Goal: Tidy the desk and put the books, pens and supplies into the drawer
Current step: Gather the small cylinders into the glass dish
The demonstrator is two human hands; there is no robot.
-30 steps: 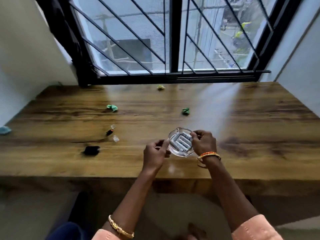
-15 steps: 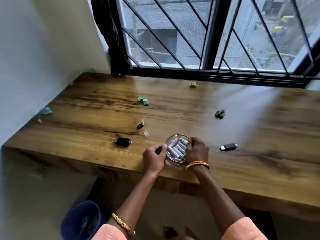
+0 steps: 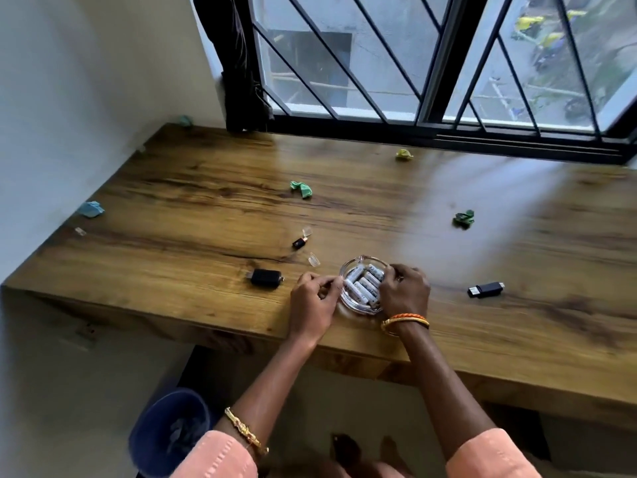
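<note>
Head view: I see my left hand and right hand at the surface's near edge, fingers curled round opposite sides of a glass dish of white batteries. One black USB stick lies left of it, another right; crumpled papers sit toward the far edge.

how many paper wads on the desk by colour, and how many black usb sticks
Green paper wads: 2
Blue paper wads: 1
Yellow paper wads: 1
Black USB sticks: 3
Total: 7
</note>
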